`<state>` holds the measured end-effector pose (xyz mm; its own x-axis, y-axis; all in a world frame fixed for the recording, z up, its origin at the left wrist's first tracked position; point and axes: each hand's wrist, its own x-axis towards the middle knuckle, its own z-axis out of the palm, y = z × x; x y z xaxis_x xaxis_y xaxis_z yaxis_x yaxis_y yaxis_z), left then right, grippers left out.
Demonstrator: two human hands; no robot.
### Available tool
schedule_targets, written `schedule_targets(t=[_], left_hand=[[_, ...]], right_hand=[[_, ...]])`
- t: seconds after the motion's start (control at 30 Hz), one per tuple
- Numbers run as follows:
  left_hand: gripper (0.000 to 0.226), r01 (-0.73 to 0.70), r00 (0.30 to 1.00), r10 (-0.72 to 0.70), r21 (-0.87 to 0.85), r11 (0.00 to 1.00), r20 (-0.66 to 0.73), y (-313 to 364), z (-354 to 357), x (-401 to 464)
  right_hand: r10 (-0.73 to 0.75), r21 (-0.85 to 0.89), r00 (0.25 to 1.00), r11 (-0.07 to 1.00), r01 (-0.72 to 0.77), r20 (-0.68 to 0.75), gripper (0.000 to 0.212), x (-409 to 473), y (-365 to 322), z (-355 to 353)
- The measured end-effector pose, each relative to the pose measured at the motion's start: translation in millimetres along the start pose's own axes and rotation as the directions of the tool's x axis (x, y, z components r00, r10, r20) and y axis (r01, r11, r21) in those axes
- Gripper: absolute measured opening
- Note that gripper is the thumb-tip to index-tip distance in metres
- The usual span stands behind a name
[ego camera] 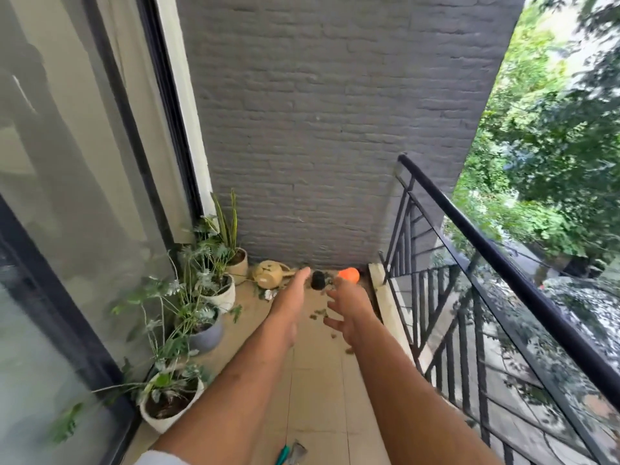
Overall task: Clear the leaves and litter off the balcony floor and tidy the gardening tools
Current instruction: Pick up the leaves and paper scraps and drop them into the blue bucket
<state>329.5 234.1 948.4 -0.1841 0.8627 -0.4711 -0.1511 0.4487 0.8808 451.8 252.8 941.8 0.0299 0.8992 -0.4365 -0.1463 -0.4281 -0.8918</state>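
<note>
A grey brick wall (302, 129) ends the narrow tiled floor (315, 380), between potted plants (188, 310) and black railing (469, 297). Leaves (317, 313) lie scattered near a tipped watering can (268, 275). Left hand (288, 303) and right hand (349, 307) reach forward, fingers loose, holding nothing.

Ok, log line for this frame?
left hand open | right hand open | both empty, reaching toward far wall | leaves on floor | watering can tipped over
</note>
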Motion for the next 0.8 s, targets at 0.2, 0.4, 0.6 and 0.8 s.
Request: schedule_targets(t=[0.2,0.4,0.6,0.8], left_hand=[[0.101,-0.051,0.997,0.047,-0.065,0.997,-0.061,69.1,-17.2,67.4],[0.105,-0.093,0.993,0.087,-0.08,0.992,-0.081,135.8,-24.3,119.0],[0.093,-0.14,0.981,0.131,-0.059,0.988,-0.144,192.1,-9.4,156.0],[0.093,-0.123,0.983,0.115,-0.049,0.991,-0.146,213.2,18.8,192.0]], right_hand=[[-0.093,-0.087,0.995,0.992,0.095,0.026,0.015,51.4,-67.9,51.1],[-0.18,-0.196,0.981,0.962,0.191,0.07,0.052,110.1,-110.4,92.5],[-0.234,-0.199,0.968,0.948,0.247,0.084,0.063,165.5,-158.0,107.3],[-0.236,-0.263,0.966,0.93,0.256,0.105,0.055,204.7,-195.8,84.2]])
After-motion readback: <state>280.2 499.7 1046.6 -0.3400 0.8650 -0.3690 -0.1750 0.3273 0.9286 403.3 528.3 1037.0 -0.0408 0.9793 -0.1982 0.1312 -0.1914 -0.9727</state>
